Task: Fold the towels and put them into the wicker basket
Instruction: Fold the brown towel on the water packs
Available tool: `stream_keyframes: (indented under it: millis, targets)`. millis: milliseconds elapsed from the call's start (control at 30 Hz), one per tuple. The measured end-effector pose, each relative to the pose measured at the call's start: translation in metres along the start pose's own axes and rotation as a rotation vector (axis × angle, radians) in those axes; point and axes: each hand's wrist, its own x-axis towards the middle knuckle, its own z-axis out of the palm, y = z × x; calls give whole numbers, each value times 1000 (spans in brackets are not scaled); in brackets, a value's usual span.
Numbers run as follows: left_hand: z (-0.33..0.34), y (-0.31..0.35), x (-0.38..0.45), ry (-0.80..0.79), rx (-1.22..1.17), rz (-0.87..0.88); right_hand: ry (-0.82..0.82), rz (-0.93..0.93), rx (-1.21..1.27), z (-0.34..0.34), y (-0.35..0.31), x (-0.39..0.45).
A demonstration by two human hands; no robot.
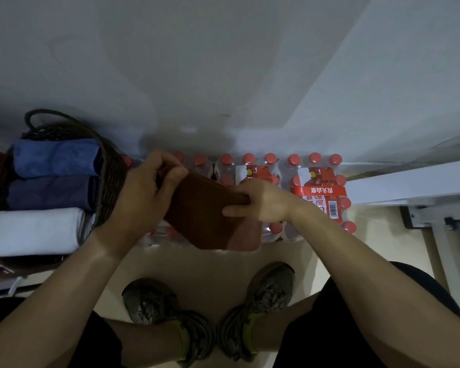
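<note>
Presently held in mid-air between both hands: one folded brown towel, above the floor and in front of shrink-wrapped packs of red-capped water bottles. Left hand grips the towel's upper left end, fingers and thumb curled over its edge. Right hand pinches the right edge, thumb underneath. Wicker basket, dark brown, stands at the left, just beside the left forearm; it holds three folded towels in a row: blue towel farthest, navy towel in the middle, white towel nearest. Grey shoes are on the pale floor below.
</note>
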Motion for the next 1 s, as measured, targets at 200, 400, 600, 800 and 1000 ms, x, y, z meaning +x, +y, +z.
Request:
stream_keyframes:
  millis: [200, 400, 600, 800, 1000]
  targets:
    - [-19, -31, 14, 129, 82, -78, -71, 294, 103, -14, 41, -7]
    - [-24, -65, 18, 48, 251, -258, -248, 359, 589, -48, 66, -22]
    - [6, -109, 9, -80, 84, -602, 149, 448, 1017, -38, 97, -12]
    - [36, -125, 0, -140, 108, -792, 686, 700, 508, 14, 104, 15]
    - [52, -113, 3, -99, 213, -731, 686, 572, 100, 25, 96, 21]
